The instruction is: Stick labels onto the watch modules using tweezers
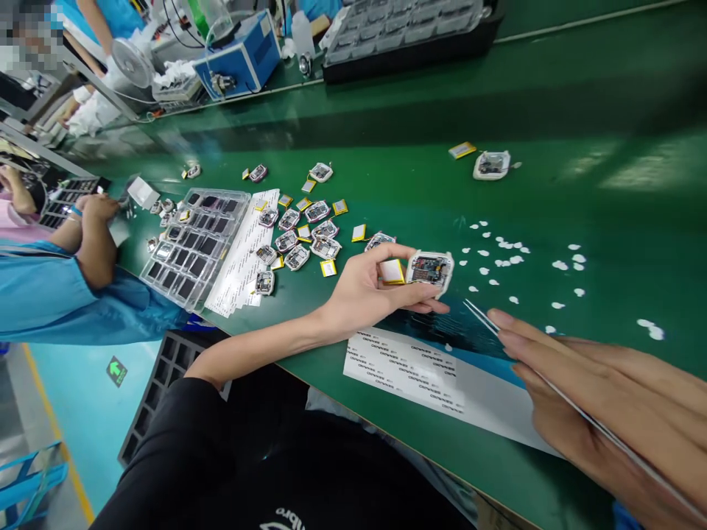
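left hand [367, 291] pinches a module [430, 269] above the surface's near edge, just up-left of the tweezers [483, 316] the right hand [596, 401] clasps.

White-cased circuit module [430, 269], yellow battery [392, 271] attached, thin tweezers [552, 386]

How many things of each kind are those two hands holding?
White square circuit module, in left hand: 1
Flat yellow battery pack, in left hand: 1
Thin silver metal tweezers, in right hand: 1
Total: 3
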Demonstrator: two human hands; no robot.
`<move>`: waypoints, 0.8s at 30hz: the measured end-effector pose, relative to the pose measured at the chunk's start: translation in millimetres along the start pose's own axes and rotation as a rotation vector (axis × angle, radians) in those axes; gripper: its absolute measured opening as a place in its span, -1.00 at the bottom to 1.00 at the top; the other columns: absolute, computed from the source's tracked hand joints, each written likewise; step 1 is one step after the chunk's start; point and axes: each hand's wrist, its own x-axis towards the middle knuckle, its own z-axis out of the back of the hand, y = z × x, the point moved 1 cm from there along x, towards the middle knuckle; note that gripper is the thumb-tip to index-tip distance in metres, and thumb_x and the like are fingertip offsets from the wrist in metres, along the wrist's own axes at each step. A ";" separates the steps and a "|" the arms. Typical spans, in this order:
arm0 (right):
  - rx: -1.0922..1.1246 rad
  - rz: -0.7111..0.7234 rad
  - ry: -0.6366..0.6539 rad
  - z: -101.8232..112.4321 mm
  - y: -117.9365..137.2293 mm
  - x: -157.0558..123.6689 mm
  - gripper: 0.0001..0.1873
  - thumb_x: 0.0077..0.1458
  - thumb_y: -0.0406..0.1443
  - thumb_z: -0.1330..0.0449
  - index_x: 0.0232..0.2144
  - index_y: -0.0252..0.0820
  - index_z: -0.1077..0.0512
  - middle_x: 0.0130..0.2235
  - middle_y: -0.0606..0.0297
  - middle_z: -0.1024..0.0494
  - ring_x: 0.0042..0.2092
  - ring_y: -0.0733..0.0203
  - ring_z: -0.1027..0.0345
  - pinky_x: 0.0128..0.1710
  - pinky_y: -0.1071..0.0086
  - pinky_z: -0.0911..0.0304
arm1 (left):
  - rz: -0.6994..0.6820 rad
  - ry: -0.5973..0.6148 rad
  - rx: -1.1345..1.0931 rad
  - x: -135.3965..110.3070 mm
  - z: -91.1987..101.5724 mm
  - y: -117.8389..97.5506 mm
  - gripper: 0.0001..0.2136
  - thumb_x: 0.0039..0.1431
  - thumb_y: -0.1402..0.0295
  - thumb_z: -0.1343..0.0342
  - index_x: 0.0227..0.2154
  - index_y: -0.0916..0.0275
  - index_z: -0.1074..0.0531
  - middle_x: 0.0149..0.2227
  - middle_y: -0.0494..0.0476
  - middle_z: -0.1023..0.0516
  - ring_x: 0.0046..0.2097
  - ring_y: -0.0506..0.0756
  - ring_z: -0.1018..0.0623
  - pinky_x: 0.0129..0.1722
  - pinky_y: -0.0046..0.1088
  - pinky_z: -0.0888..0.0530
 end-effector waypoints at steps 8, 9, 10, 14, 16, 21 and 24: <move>-0.108 0.303 -0.148 -6.1 2.9 19.7 -0.42 0.38 -0.43 -0.17 0.39 -0.19 -0.30 -0.01 0.29 -0.71 -0.21 0.16 -0.63 -0.11 0.22 -0.55 | -0.257 -0.124 0.849 58.8 30.9 -26.7 -0.64 0.22 0.35 -0.28 0.04 0.22 -0.36 -0.33 0.02 -0.64 -0.31 0.09 -0.69 -0.19 -0.36 -0.58; -0.112 0.327 -0.163 -6.3 3.3 21.3 -0.37 0.32 -0.48 -0.23 0.39 -0.23 -0.30 -0.04 0.28 -0.72 -0.23 0.16 -0.63 -0.11 0.23 -0.55 | -0.311 -0.203 1.140 73.2 39.2 -37.1 -0.69 0.28 0.33 -0.25 0.05 0.20 -0.42 -0.28 0.07 -0.66 -0.22 0.12 -0.69 -0.10 -0.33 -0.56; -0.117 0.346 -0.171 -6.4 3.5 22.4 -0.30 0.25 -0.52 -0.30 0.39 -0.26 -0.29 -0.05 0.28 -0.72 -0.24 0.17 -0.63 -0.12 0.24 -0.55 | -0.323 -0.288 1.380 87.2 48.3 -47.7 -0.72 0.33 0.32 -0.19 0.07 0.17 -0.45 -0.25 0.09 -0.67 -0.12 0.16 -0.68 -0.01 -0.30 -0.52; -0.129 0.384 -0.210 -5.9 4.9 24.6 -0.16 0.11 -0.57 -0.40 0.39 -0.30 -0.29 -0.07 0.28 -0.72 -0.29 0.19 -0.63 -0.22 0.27 -0.56 | -0.232 -0.430 1.548 127.7 86.1 -81.8 -0.77 0.33 0.28 -0.21 -0.02 0.24 -0.55 -0.12 0.26 -0.70 0.09 0.31 -0.61 0.20 -0.15 -0.40; -0.134 0.376 -0.225 -4.7 6.0 26.1 -0.15 0.11 -0.57 -0.41 0.40 -0.27 -0.27 -0.07 0.30 -0.72 -0.29 0.20 -0.63 -0.23 0.27 -0.55 | -0.196 -0.512 1.593 134.3 105.0 -92.0 -0.74 0.40 0.27 -0.12 0.05 0.24 -0.53 -0.02 0.30 -0.68 0.20 0.33 -0.54 0.30 -0.08 -0.30; -0.160 0.344 -0.200 1.1 8.6 30.6 -0.14 0.13 -0.61 -0.36 0.41 -0.25 -0.25 -0.07 0.31 -0.72 -0.29 0.18 -0.64 -0.20 0.27 -0.52 | -0.081 -0.693 1.614 128.2 149.3 -100.5 -0.63 0.34 0.26 -0.17 0.15 0.26 -0.47 0.30 0.44 -0.46 0.41 0.42 -0.32 0.36 0.02 -0.27; -0.160 0.349 -0.222 1.6 8.1 29.4 -0.18 0.13 -0.59 -0.37 0.39 -0.28 -0.29 -0.06 0.29 -0.72 -0.30 0.17 -0.63 -0.19 0.25 -0.52 | -0.023 -0.702 1.547 124.1 165.6 -99.6 -0.69 0.21 0.26 -0.30 -0.03 0.27 -0.54 0.20 0.43 -0.52 0.33 0.42 -0.44 0.30 -0.02 -0.39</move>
